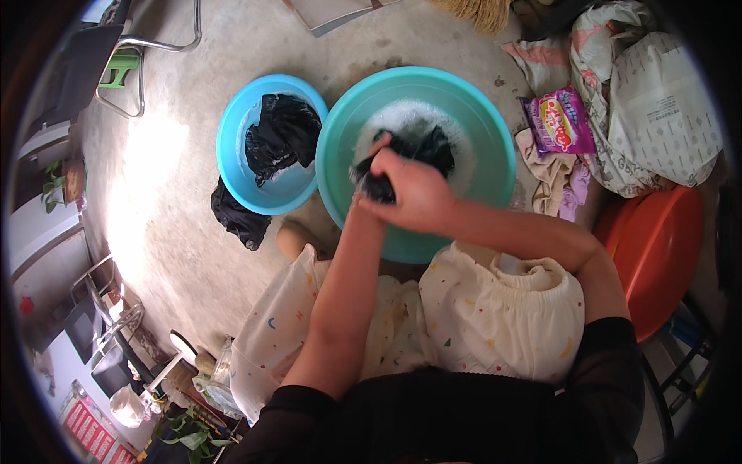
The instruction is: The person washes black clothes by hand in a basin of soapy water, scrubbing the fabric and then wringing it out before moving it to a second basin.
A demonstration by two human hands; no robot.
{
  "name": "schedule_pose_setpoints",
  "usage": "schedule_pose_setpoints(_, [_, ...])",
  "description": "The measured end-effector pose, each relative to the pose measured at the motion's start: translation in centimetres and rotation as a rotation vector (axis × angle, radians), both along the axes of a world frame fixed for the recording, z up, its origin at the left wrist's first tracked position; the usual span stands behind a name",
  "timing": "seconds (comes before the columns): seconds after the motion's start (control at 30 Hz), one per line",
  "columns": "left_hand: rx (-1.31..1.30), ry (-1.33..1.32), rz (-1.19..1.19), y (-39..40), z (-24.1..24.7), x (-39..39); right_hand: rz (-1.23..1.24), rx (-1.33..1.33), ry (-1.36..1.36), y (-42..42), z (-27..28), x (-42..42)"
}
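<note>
Over a large green plastic basin (498, 133), my right hand (420, 188) is closed on a wet black cloth (379, 188). My left hand (368, 174) is pressed against the same cloth, mostly hidden behind it and the right hand. More black fabric (435, 151) lies in foamy water (406, 113) in that basin. To its left stands a smaller blue plastic basin (229, 116) holding a bunched black garment (281, 136) in water. Another black garment (240, 217) lies on the floor against the blue basin's lower edge.
A purple packet (559, 122) and crumpled cloths (548, 171) lie right of the green basin, beside large sacks (661, 110). A red round plastic object (661, 255) is at the right. Metal-framed chairs (156, 43) and a green stool (120, 68) stand at the upper left.
</note>
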State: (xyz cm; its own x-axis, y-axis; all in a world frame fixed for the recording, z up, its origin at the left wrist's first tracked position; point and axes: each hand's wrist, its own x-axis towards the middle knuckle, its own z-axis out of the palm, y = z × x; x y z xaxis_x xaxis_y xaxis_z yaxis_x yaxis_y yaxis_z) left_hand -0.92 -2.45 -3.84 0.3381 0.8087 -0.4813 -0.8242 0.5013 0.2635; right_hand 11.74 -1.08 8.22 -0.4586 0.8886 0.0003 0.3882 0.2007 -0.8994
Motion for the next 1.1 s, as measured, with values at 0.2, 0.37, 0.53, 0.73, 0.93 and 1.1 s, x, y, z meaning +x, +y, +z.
schedule_pose_setpoints(0.2, [-0.211, -0.079, -0.036, -0.3, 0.1, 2.4, -0.157, -0.092, -0.265, 3.6, -4.5, 1.7])
schedule_pose_setpoints(0.37, [-0.383, 0.05, -0.148, 0.7, 1.3, 4.4, -0.24, -0.084, -0.29, 3.0, -5.8, 3.5])
schedule_pose_setpoints(0.53, [-0.067, -0.009, 0.043, -2.1, -6.2, 1.0, -0.053, -0.023, -0.068, -0.7, -2.0, -0.3])
schedule_pose_setpoints(0.73, [-0.309, 0.523, -0.057, -0.2, 2.2, 4.5, -0.319, -1.455, 0.309, 4.2, -18.0, 10.7])
schedule_pose_setpoints(0.93, [-0.284, 0.217, -0.084, 0.3, 2.3, 2.3, -0.579, -1.165, 0.349, 7.3, -12.1, 7.6])
schedule_pose_setpoints(1.1, [-0.671, 0.502, -0.104, 1.4, 2.2, 1.8, -0.449, -0.461, 0.276, 8.4, -5.3, 5.9])
